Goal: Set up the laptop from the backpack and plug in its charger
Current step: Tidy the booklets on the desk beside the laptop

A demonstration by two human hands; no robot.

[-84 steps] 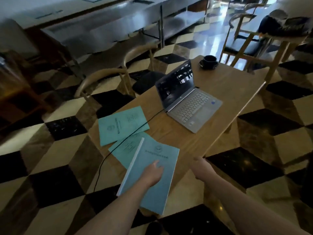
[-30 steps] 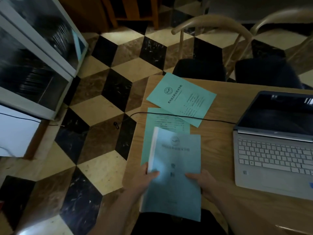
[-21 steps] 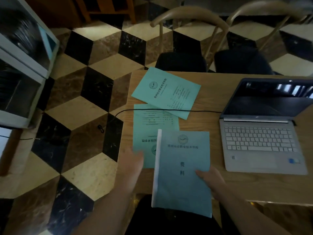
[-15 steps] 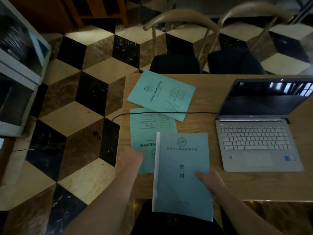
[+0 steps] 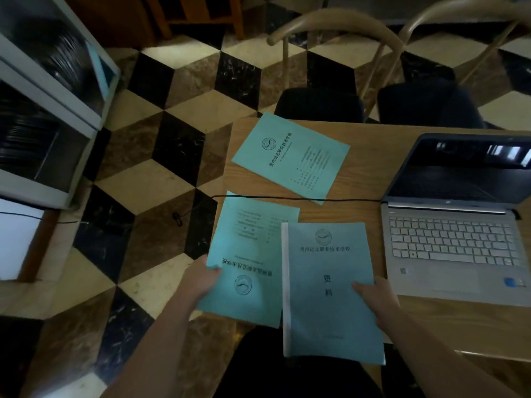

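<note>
Your left hand (image 5: 201,278) grips the upside-down booklet (image 5: 247,254); your right hand (image 5: 376,297) grips the bound booklet (image 5: 327,282), left of the open laptop (image 5: 454,225).

There is one view, from a wide-angle camera worn on the person's head. It looks steeply down and forward over the near edge of the wooden table (image 5: 359,214). The two forearms enter from the bottom edge, close to the lens. The laptop (image 5: 457,225) sits at the right edge, partly cut off. Checkered floor (image 5: 149,173) fills the left half, and chairs (image 5: 330,53) curve along the top.
</note>
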